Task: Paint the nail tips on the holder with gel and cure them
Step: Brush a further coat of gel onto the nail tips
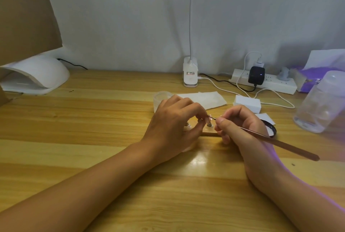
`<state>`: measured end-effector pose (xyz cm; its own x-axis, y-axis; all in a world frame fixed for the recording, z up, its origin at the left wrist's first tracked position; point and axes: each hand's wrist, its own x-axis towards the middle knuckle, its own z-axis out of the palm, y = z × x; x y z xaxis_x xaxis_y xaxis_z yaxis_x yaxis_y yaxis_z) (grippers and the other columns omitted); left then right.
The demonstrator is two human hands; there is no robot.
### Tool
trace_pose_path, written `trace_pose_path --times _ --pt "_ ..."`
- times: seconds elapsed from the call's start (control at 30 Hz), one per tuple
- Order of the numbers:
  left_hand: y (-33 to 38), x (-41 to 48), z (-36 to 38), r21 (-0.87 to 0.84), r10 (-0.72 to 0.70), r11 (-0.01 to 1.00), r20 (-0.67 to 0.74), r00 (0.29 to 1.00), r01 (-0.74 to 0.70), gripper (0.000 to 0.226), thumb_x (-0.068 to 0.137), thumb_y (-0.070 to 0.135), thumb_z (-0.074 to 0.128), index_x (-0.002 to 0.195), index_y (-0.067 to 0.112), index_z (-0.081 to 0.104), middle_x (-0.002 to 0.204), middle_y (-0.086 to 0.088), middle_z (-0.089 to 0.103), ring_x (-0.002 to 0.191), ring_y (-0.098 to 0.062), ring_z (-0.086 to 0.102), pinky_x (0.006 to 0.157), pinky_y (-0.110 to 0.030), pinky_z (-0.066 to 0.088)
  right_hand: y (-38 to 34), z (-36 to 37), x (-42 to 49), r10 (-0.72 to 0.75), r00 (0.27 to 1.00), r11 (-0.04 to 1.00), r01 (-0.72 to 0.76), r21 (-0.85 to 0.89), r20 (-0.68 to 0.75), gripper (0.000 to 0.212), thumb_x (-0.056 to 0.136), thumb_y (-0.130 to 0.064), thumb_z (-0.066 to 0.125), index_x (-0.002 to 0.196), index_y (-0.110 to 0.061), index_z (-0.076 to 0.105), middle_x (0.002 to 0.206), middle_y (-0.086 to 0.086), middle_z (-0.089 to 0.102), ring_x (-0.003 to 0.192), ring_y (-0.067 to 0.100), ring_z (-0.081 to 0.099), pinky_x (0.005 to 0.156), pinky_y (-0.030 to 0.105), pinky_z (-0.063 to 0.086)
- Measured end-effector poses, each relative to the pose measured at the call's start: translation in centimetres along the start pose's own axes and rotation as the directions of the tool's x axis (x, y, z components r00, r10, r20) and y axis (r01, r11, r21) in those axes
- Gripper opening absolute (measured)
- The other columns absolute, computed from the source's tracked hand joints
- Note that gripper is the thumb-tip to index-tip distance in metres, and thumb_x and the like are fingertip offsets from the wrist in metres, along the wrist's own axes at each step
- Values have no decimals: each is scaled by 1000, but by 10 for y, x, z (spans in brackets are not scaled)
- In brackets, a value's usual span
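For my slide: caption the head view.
Left hand pinches nail tip on holder; right hand holds brush to it.

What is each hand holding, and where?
Right hand pinches the gel brush near its bristle end; left hand pinches a nail tip on the holder.

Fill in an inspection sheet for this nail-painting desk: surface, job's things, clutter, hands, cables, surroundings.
Surface: wooden table, with glare near the hands.
Job's things: holder between the hands; brush tip at a nail tip; curing lamp far left.
Clutter: paper towel, white block, clear cup, clear jar, black lid, purple pack.
Hands: left hand pinches the nail tip on the holder; right hand holds the brush.
Cables: white cables loop from the power strip; black cord behind the curing lamp.
Surroundings: white cloth backdrop, cardboard left, desk lamp.
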<state>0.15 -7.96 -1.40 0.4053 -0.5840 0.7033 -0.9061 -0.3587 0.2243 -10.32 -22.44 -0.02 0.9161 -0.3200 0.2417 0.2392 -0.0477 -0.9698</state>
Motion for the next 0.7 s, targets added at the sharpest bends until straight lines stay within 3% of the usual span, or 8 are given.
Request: trace_pose_path --times 0.27,0.5,0.7 --pt "0 0 0 -2 3 1000 -16 1000 -3 6 87 26 72 92 22 69 88 9 66 88 -15 53 75 -38 44 1 0 1 11 1000 999 -10 -45 11 30 87 -9 67 71 -35 65 68 -4 63 59 4 55 52 17 46" --pt "1 0 -2 -21 -24 999 4 1000 24 5 89 25 69 91 21 68 89 7 66 86 -12 50 75 -31 39 0 0 0 39 998 999 -37 33 -39 12 90 -10 63 83 -16 57 63 0 63 52 7 52 47 16 43" --pt "2 0 -2 -30 -12 999 7 1000 12 7 87 19 73 92 19 68 89 6 66 86 -9 46 73 -27 35 -1 -2 0 61 995 996 -56 62 -79 14 92 -19 61 79 -15 57 64 6 67 48 9 51 48 17 45"
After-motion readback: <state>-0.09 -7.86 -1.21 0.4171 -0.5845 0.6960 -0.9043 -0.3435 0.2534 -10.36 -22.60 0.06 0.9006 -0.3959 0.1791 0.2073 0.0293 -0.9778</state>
